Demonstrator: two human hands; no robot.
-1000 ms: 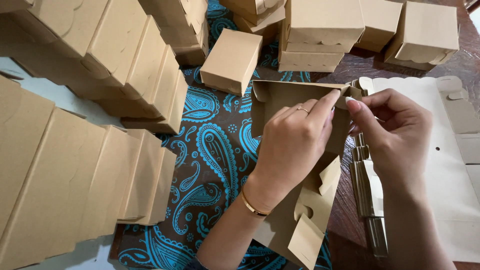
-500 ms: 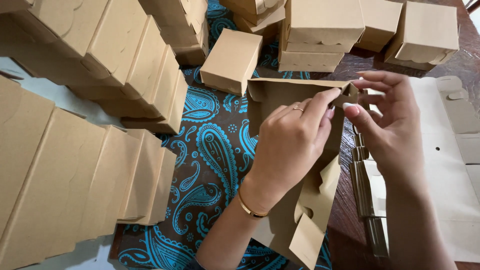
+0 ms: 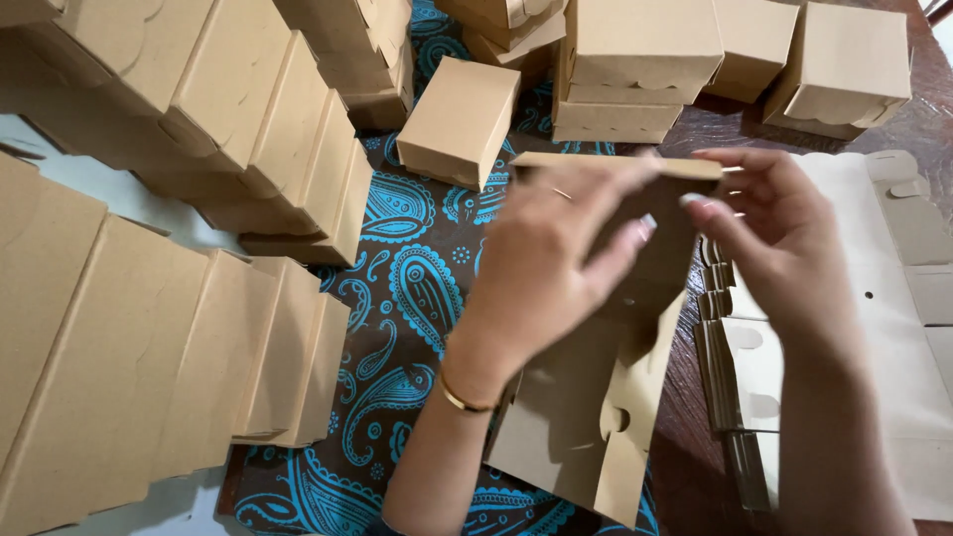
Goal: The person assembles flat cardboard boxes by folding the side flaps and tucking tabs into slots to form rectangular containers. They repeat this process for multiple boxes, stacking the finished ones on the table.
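Both my hands hold a half-folded brown cardboard box blank (image 3: 596,417) upright in front of me. My left hand (image 3: 546,268) presses on its near face, fingers spread over the panel, a gold bangle on the wrist. My right hand (image 3: 774,238) pinches the top right edge of the blank, where a flap (image 3: 685,166) is folded over. The lower flaps of the blank hang loose toward me.
Rows of finished brown boxes (image 3: 199,129) lie at the left and along the back (image 3: 645,50). A single closed box (image 3: 459,121) sits on the blue paisley cloth (image 3: 407,268). A stack of flat white-faced blanks (image 3: 893,328) lies at the right on dark wood.
The blank has been lifted and tilted up toward me. My right hand has risen to its top edge, and my left hand has spread wider over the panel.
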